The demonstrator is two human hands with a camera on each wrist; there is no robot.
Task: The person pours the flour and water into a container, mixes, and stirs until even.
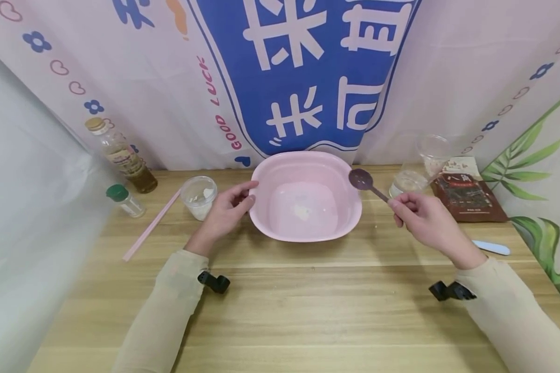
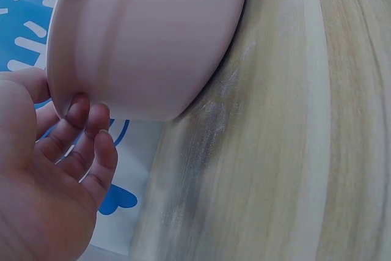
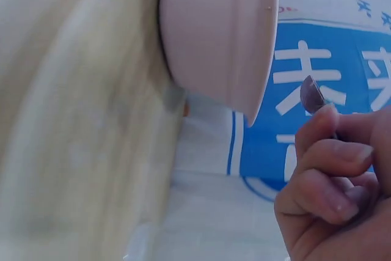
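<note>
A pink basin (image 1: 303, 234) stands near the table's back edge with a small patch of white material (image 1: 301, 212) on its bottom. At its left side, my left hand (image 1: 226, 210) pinches the rim between thumb and fingers; the left wrist view shows the fingertips (image 2: 79, 111) against the outer wall. My right hand (image 1: 422, 217) grips the thin handle of a brown measuring spoon (image 1: 361, 179). The spoon's bowl is held up by the basin's right rim. In the right wrist view the curled fingers (image 3: 333, 157) hide most of the handle.
To the left are an oil bottle (image 1: 127, 160), a green-capped shaker (image 1: 125, 201), pink chopsticks (image 1: 151, 225) and a clear jar (image 1: 199, 199) with white contents. On the right stand a clear cup (image 1: 407, 186), a brown packet (image 1: 469, 199) and a light-blue handled item (image 1: 492, 247). A printed curtain (image 1: 168, 103) hangs behind.
</note>
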